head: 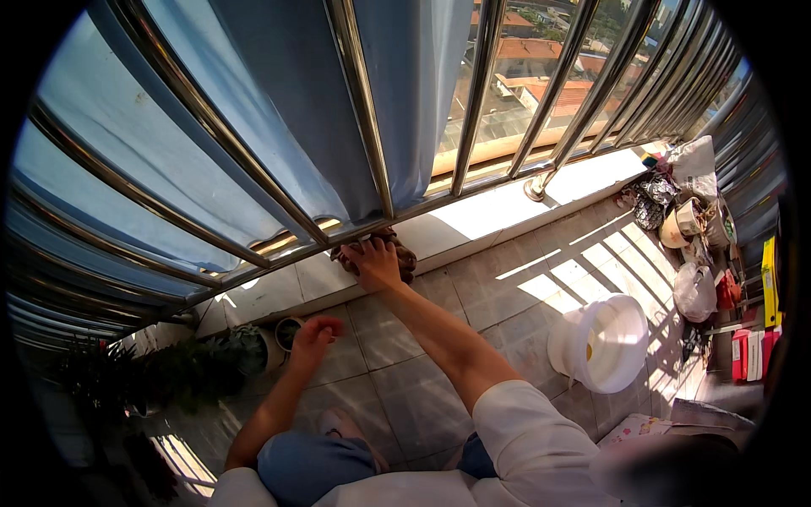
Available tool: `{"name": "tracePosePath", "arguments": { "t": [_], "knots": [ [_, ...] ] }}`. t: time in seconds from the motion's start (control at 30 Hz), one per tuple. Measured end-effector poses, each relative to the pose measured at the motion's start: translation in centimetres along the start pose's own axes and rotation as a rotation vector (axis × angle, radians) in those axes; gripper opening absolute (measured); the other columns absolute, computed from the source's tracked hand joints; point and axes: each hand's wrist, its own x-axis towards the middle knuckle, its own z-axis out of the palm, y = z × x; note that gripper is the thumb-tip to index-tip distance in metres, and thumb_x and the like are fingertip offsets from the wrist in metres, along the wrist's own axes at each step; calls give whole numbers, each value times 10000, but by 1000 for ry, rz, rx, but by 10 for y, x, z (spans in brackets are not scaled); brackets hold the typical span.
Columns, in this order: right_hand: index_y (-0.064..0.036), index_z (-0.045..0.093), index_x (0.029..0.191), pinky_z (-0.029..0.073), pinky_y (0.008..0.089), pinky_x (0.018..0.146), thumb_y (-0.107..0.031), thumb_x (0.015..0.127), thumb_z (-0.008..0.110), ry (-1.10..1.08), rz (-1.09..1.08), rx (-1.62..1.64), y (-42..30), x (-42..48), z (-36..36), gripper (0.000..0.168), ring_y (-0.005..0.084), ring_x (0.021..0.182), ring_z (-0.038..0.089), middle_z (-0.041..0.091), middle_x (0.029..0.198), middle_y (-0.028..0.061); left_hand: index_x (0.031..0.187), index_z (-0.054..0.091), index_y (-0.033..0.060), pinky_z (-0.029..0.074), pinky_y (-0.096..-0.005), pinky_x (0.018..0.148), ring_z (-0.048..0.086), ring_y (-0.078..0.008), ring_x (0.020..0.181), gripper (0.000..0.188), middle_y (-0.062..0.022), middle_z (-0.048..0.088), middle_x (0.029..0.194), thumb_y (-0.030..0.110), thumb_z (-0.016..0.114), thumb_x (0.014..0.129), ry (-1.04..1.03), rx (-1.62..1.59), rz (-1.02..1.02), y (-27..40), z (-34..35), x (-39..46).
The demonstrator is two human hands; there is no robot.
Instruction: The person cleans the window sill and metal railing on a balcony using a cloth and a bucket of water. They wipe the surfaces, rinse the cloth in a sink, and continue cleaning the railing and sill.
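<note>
My right hand (375, 263) grips a bunched brown cloth (407, 258) with the fingers spread over it. The cloth lies on the white tiled ledge (437, 244), close under the bottom rail of the metal railing (355, 231). Part of the cloth is hidden beneath my palm. My left hand (317, 336) hangs above the floor, its fingers curled in and slightly blurred, and I see nothing in it. Just left of that hand is a small plant pot (288, 333). Blue-grey fabric (285, 95) hangs beyond the railing bars.
A white bucket (595, 345) stands on the tiled floor (412, 393) to the right. Potted plants (209, 364) line the ledge's left end. Pots (681, 225), a plastic bag (696, 291) and red and yellow items (770, 282) crowd the right side. Orange roofs (529, 51) show far below outside.
</note>
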Motion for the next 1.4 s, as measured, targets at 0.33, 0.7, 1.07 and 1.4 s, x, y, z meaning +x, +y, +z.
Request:
{"name": "tracePosePath", "arguments": {
  "t": [0.33, 0.7, 1.07, 1.4],
  "knots": [
    [-314, 582, 1075, 419, 405, 788, -176, 774, 544, -60, -234, -114, 41, -57, -50, 333, 259, 985, 526, 533, 1105, 90, 1040, 582, 41, 471, -256, 732, 598, -126, 863, 180, -31, 622, 954, 89, 471, 905, 15, 4, 2, -7, -2, 7],
    [-149, 540, 1151, 444, 359, 866, -110, 691, 625, 307, 928, 181, 188, -150, -141, 469, 293, 1005, 553, 568, 1062, 127, 1028, 577, 32, 485, -263, 722, 621, -142, 863, 168, -48, 637, 951, 64, 474, 899, -62, 14, 10, -9, 15, 16],
    [-189, 484, 1141, 460, 435, 818, -283, 720, 690, 369, 1277, 356, 313, -151, -76, 478, 320, 1039, 517, 467, 1242, 80, 1035, 571, 12, 478, -273, 796, 585, -129, 886, 160, -61, 614, 952, 67, 491, 908, 36, 287, -43, 70, -32, -57],
    [-179, 309, 1384, 403, 509, 899, -339, 686, 712, -495, 663, 108, 70, -141, -12, 822, 439, 1198, 339, 291, 1377, 239, 1038, 562, 12, 450, -263, 792, 561, -120, 859, 162, -51, 597, 916, 29, 491, 894, 21, 416, -30, 160, -30, -89]
  ]
}}
